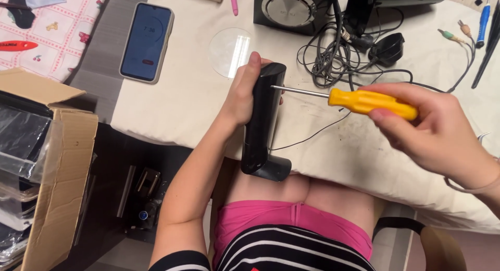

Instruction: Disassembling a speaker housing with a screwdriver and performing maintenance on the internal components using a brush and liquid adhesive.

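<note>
Left hand [240,96] grips glossy black speaker [263,125]; right hand [442,135] holds yellow-handled screwdriver [364,101]

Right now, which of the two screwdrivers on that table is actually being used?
The yellow-handled screwdriver: the right hand holds it with its tip against the black speaker. The blue-handled screwdriver lies untouched at the table's far right edge.

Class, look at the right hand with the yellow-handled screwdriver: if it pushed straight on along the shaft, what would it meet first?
The right hand aims the screwdriver leftward; its tip already appears to touch the upright black device, which the left hand grips from behind.
</note>
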